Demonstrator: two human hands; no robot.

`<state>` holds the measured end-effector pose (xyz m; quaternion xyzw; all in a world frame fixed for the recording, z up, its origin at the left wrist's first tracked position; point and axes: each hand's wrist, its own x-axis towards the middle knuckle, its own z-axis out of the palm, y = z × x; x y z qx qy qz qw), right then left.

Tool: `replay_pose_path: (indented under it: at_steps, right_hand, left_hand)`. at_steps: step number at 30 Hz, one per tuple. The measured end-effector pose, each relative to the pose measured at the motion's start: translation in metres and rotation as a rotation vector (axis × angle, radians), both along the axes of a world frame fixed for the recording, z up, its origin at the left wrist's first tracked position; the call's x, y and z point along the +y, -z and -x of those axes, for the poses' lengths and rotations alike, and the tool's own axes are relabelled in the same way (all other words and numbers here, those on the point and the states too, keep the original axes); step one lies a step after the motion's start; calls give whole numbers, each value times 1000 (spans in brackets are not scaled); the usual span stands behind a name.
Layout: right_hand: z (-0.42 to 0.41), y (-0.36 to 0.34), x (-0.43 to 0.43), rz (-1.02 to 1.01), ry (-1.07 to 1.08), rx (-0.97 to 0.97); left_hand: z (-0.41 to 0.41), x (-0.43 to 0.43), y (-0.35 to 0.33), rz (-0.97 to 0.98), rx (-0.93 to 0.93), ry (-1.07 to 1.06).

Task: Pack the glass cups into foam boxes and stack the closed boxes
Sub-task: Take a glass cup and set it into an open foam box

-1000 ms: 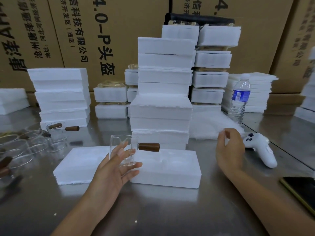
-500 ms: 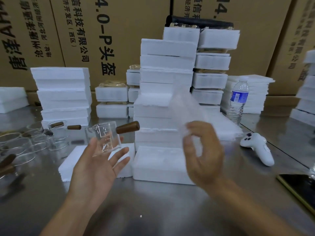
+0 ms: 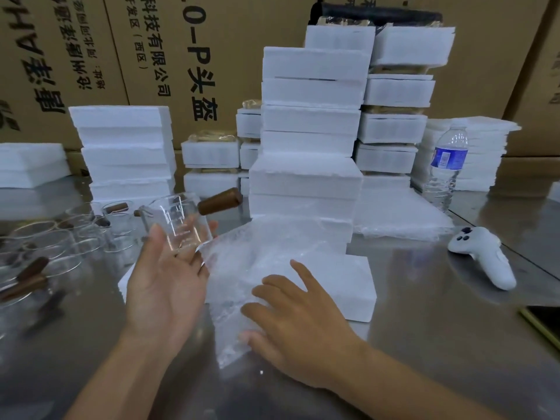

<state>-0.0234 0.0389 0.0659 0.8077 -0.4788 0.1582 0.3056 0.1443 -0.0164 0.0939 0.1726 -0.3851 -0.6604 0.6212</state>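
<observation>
- Head view, wide-angle: worn on the person, looking forward and down across the steel table (image 3: 424,344) from its near side.
- Range: close; left hand (image 3: 163,286) and right hand (image 3: 300,328) fill the foreground.
- Far edge: foam box stacks (image 3: 306,140), with cartons (image 3: 145,56) behind.

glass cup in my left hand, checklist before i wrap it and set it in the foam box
1. Glass cup secured: left hand grips it, tilted, wooden handle clear of the fingers. Ok.
2. Plastic wrap under control: right hand lies on it with fingers spread. Ok.
3. Thumb pinching the wrap: cannot tell.
4. Wrap opened to take the cup: cannot tell, it looks crumpled.
5. Foam box recess free: not ok, the wrap covers most of it.
6. Cup close to the wrap's upper corner, nothing between. Ok.
</observation>
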Motion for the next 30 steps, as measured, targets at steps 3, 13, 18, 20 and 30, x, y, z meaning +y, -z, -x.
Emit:
replay_pose_path:
  at_steps: [3, 13, 18, 20, 30]
  right_hand:
    - [5, -6, 4, 28, -85, -362]
    - [32, -11, -2, 139, -66, -710]
    - [30, -11, -7, 218, -117, -599]
    - [30, -11, -7, 208, -126, -585]
    - [37, -17, -8, 210, -85, -803]
  left_hand:
    - [2, 4, -2, 56, -70, 14]
    - [14, 19, 9, 360, -671, -171]
    - [19, 25, 7, 468, -758, -174]
    - [20, 26, 6, 465, -754, -178]
    - [25, 23, 14, 374, -946, -284]
